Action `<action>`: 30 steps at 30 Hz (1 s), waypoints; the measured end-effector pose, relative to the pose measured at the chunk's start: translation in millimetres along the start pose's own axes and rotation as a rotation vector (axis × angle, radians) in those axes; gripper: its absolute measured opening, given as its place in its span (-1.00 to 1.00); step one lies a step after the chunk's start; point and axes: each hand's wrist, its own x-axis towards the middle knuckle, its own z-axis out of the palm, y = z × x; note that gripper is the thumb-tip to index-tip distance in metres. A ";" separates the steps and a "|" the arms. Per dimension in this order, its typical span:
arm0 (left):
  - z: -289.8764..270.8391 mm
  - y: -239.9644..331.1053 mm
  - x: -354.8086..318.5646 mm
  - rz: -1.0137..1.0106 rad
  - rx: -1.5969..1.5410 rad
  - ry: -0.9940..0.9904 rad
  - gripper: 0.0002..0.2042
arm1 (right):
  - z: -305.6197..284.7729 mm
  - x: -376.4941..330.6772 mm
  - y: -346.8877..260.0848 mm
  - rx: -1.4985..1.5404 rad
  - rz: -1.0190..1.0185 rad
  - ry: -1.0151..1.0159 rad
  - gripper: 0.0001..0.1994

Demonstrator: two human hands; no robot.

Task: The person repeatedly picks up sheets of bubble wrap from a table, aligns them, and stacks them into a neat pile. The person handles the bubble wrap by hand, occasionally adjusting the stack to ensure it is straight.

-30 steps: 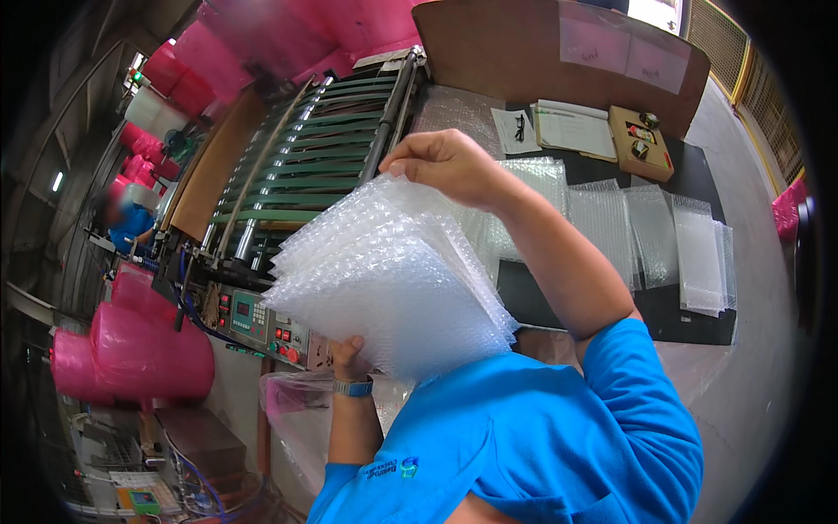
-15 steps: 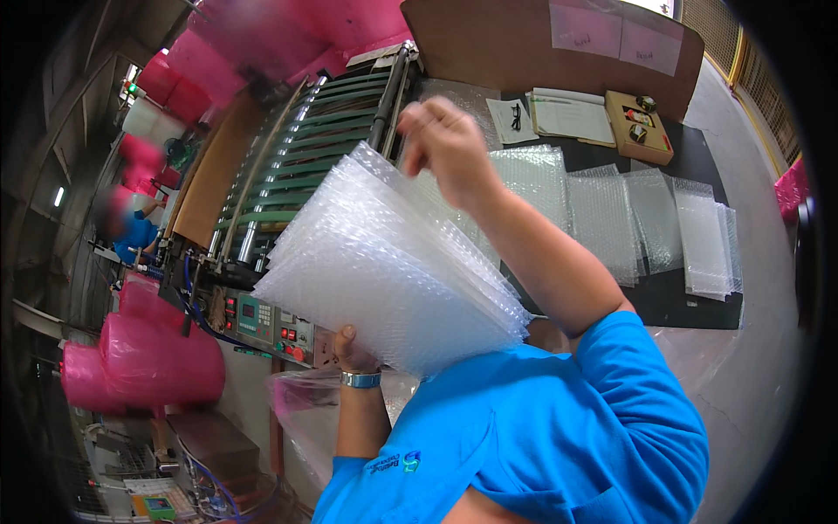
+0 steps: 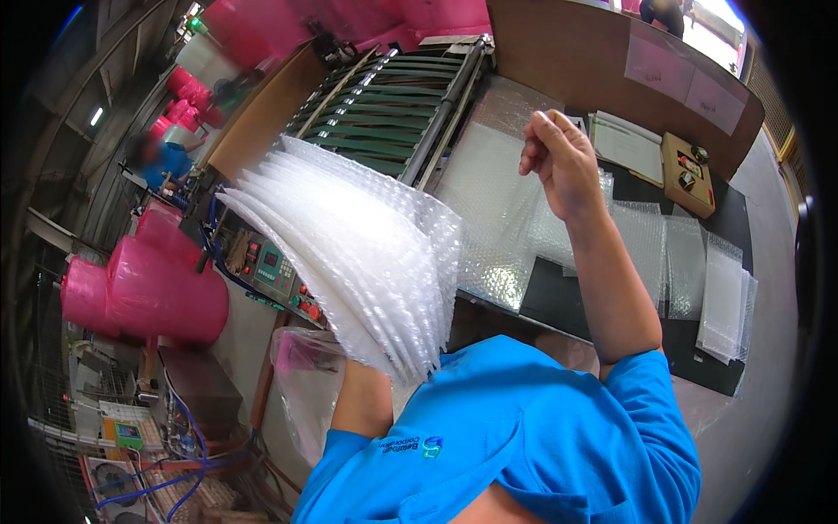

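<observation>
A thick stack of clear bubble-wrap sheets (image 3: 358,253) is held up in front of my chest, its edges fanned apart. My left forearm (image 3: 363,400) rises beneath it; the hand itself is hidden behind the sheets, which it grips from below. My right hand (image 3: 563,162) is raised to the right of the stack, apart from it, above the dark table (image 3: 559,301). Its fingers are curled in with the thumb against them, and nothing shows between them. Below that hand, more bubble-wrap sheets (image 3: 489,210) lie on the table.
Smaller bubble-wrap piles (image 3: 642,240) and a narrow pile (image 3: 723,301) lie farther right. A cardboard box (image 3: 690,179) and papers (image 3: 627,144) sit behind. Ahead is a machine with green belts (image 3: 384,109) and a control panel (image 3: 272,266). Pink rolls (image 3: 166,288) stand left; a co-worker (image 3: 166,162) is beyond.
The stack has tilted and fanned open, now covering my left hand. My right hand has moved away from the stack's top edge to the right. The view has shifted.
</observation>
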 end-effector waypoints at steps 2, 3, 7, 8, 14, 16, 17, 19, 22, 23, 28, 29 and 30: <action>-2.3 -2.1 1.3 -0.007 0.013 0.018 -0.34 | 5.1 -3.5 -0.1 -0.083 0.013 -0.036 -0.77; -3.2 -2.6 1.3 -0.013 0.017 0.025 -0.34 | 9.5 -4.2 -0.4 -0.124 0.019 -0.054 -0.76; -0.8 -1.8 -1.9 -0.021 0.038 0.008 -0.34 | 40.3 -0.3 -8.7 -0.493 0.083 -0.254 -0.68; 0.7 -1.6 -3.1 -0.019 0.028 -0.003 -0.34 | 51.5 1.9 -9.2 -0.584 0.064 -0.288 -0.65; 14.2 -5.5 -9.8 -0.012 0.053 -0.098 -0.33 | 86.2 20.0 -0.8 -1.020 -0.086 -0.453 -0.64; 12.9 -4.6 -11.0 0.003 0.065 -0.075 -0.33 | 91.7 19.7 0.2 -1.197 -0.194 -0.478 -0.65; 6.2 -2.0 -9.7 0.017 0.080 -0.059 -0.33 | 90.3 19.5 4.7 -1.191 -0.294 -0.415 -0.65; 3.3 1.1 -10.5 0.041 0.112 -0.045 -0.32 | 85.9 29.1 2.8 -1.025 -0.304 -0.162 -0.62; 3.5 5.3 -12.6 0.063 0.150 -0.042 -0.32 | 72.2 40.8 -4.7 -0.944 -0.276 -0.091 -0.55; 0.0 6.7 -12.9 0.069 0.148 -0.032 -0.32 | 70.2 38.9 -9.5 -0.984 -0.200 -0.159 -0.54; -1.0 8.7 -11.6 0.069 0.156 -0.040 -0.32 | 71.8 15.0 8.3 -1.060 -0.203 -0.503 -0.55; -2.4 8.3 -10.4 0.084 0.152 -0.046 -0.31 | 73.4 8.9 6.5 -1.144 -0.146 -0.533 -0.59; -2.6 8.2 -8.3 0.098 0.147 -0.055 -0.31 | 74.8 9.5 7.4 -1.066 -0.137 -0.407 -0.61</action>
